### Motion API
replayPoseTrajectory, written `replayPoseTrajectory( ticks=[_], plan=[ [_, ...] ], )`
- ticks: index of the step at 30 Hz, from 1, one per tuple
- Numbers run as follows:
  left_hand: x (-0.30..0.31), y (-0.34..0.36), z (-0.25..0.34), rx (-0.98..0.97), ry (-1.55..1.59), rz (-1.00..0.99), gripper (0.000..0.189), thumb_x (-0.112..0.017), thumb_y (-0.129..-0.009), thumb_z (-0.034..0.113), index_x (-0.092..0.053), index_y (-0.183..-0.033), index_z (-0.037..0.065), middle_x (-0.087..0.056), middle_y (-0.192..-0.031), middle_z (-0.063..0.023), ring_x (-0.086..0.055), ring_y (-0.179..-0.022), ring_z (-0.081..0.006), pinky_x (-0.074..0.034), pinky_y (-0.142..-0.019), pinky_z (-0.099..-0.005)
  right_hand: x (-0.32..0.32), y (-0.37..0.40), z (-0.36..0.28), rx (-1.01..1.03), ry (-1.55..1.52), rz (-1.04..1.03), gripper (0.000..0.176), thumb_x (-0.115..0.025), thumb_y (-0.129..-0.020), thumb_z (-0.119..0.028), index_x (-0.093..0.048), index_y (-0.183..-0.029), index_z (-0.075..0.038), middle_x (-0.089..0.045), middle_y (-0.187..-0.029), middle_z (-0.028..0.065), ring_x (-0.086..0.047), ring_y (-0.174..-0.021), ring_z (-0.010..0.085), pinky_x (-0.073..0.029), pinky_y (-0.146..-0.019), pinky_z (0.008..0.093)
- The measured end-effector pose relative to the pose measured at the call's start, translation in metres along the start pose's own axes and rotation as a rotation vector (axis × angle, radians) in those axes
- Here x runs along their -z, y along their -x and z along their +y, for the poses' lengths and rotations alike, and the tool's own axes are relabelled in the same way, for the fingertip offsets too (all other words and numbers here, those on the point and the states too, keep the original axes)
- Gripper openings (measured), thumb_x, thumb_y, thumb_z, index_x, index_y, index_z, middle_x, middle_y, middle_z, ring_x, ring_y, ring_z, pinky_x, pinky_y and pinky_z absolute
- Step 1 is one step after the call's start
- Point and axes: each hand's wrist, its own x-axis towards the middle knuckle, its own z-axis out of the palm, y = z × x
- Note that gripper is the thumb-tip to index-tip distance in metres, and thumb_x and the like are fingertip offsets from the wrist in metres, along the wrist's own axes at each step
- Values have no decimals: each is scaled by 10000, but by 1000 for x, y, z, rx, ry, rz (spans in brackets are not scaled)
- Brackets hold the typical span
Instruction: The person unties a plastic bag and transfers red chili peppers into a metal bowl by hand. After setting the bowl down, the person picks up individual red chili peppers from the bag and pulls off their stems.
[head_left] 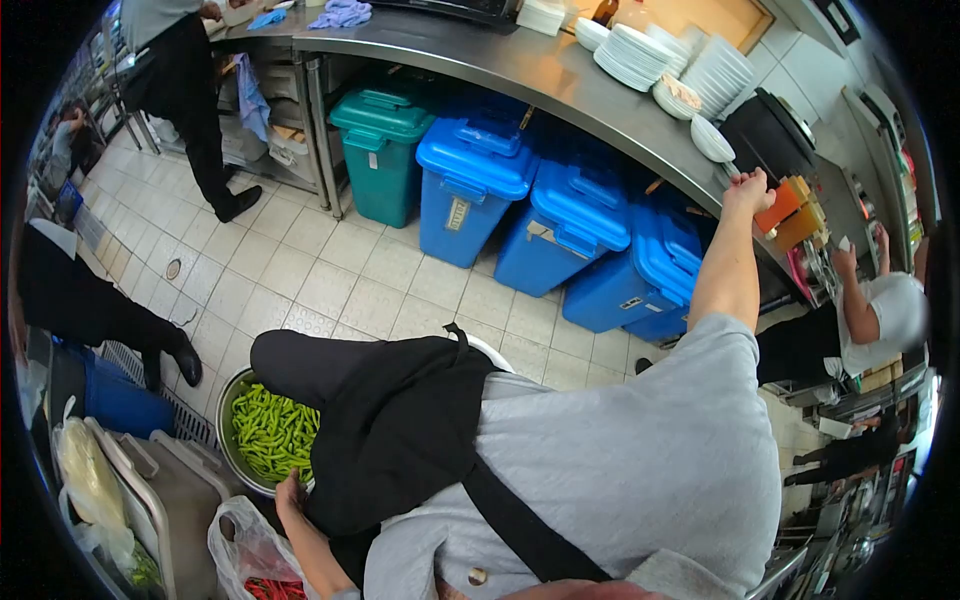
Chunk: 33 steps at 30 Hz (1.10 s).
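My left hand (pixel 290 492) is at the near rim of a round metal bowl (pixel 226 440), its fingers closed on the edge, partly hidden. Many long green chili peppers (pixel 268 432) fill the bowl, next to my black-clad leg. My right arm reaches far out to the steel counter (pixel 480 65). There my right hand (pixel 748 193) is closed beside the counter edge, near a white bowl (pixel 712 141). A short greyish piece shows between hand and bowl; what the fingers hold cannot be made out.
A clear plastic bag (pixel 240 545) with red chilies (pixel 273 588) is beside my left forearm, near grey bins (pixel 180 500). Lidded blue bins (pixel 478 170) and a green bin (pixel 382 150) stand under the counter. Stacked white plates (pixel 632 55) are on top. Other people work around.
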Motion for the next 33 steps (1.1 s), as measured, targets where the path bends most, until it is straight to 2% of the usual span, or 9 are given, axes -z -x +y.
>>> replayPoseTrajectory(
  ticks=[2,5,7,8,10,13,14,19,33],
  plan=[
    [18,-65,-27,-73,-25,9,347,-682,-919,406,-553,-707,164,-462,-582,10,-425,-525,-176,-324,-528,-351,-5,17,-8,25,-9,66,555,-636,-885,22,-335,-1337,-95,-528,-799,58,-504,-580,150,-423,-468,319],
    [35,-92,-47,-98,-17,-57,386,-704,-891,453,-529,-689,173,-427,-578,13,-390,-538,-173,-303,-524,-355,-2,8,-2,19,-27,24,445,-623,-894,26,-373,-1242,-91,-502,-776,50,-473,-559,147,-407,-456,319],
    [56,-167,-76,2,-45,11,451,-677,-941,430,-703,-1017,-14,-603,-718,-82,-510,-570,-194,-404,-516,-361,-3,19,-8,7,-32,9,356,-610,-903,25,-388,-1156,-90,-467,-742,39,-441,-541,144,-385,-447,318],
    [48,-140,-84,-252,135,-1,444,-687,-935,425,-704,-977,-17,-579,-671,-66,-504,-545,-186,-383,-500,-357,-3,18,-8,8,-37,21,344,-604,-906,25,-386,-1145,-91,-456,-728,35,-435,-538,142,-378,-447,318],
    [50,-154,-74,-114,16,6,442,-691,-929,429,-702,-966,-11,-582,-671,-61,-510,-546,-182,-379,-500,-356,-3,18,-8,11,-53,46,263,-585,-910,18,-403,-1069,-88,-443,-703,31,-423,-530,144,-367,-450,319],
    [46,-161,-64,1,-74,24,431,-697,-919,440,-700,-951,9,-580,-665,-51,-504,-537,-176,-370,-497,-351,10,-20,9,-34,-56,-16,630,-605,-898,-2,-314,-1444,-119,-491,-783,65,-465,-568,166,-399,-453,323],
    [45,-160,-68,-15,-47,36,422,-698,-915,445,-700,-945,23,-574,-659,-45,-493,-527,-173,-365,-493,-348,7,-17,7,-31,-49,-27,630,-605,-898,-2,-314,-1444,-119,-491,-783,65,-465,-568,166,-399,-453,323],
    [49,-154,-73,-35,-29,50,424,-699,-914,450,-701,-948,28,-575,-661,-46,-483,-520,-173,-362,-491,-345,5,4,2,-6,-23,-42,243,-586,-906,-5,-398,-1039,-84,-465,-727,54,-456,-560,160,-380,-440,326],
    [44,-148,-72,-69,-35,42,471,-693,-929,451,-701,-987,-16,-604,-699,-76,-491,-538,-181,-377,-503,-353,8,9,-1,-20,-32,-33,147,-583,-919,-55,-448,-971,-80,-464,-732,38,-447,-564,166,-379,-443,327]
  ],
)
